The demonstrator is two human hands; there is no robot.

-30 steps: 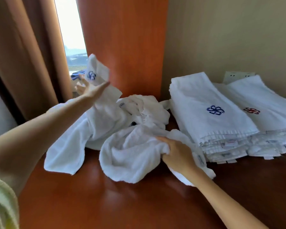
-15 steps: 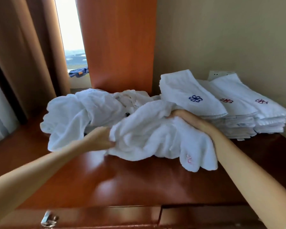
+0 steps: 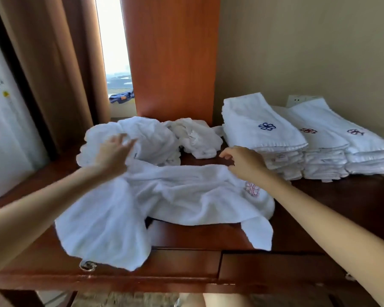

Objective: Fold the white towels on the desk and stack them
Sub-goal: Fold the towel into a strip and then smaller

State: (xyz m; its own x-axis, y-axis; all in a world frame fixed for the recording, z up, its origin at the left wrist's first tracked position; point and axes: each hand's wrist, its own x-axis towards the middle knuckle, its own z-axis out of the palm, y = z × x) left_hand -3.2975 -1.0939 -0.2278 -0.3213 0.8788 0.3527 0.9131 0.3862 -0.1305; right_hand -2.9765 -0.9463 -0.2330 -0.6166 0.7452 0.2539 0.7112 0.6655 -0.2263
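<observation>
A drawer (image 3: 186, 264) with a metal pull sits at the near edge of the table (image 3: 333, 220). A rumpled white towel (image 3: 175, 196) with a red emblem lies across the table, and its near-left corner hangs over the drawer front. The right hand (image 3: 244, 165) pinches the towel's far edge, its fingers (image 3: 223, 155) curled. The left hand (image 3: 113, 154) is blurred, with its fingers apart against a crumpled heap (image 3: 155, 136) of towels just beyond. To the far right, three stacks (image 3: 297, 151) of folded towels stand side by side, touching, near a wall socket (image 3: 297, 100).
</observation>
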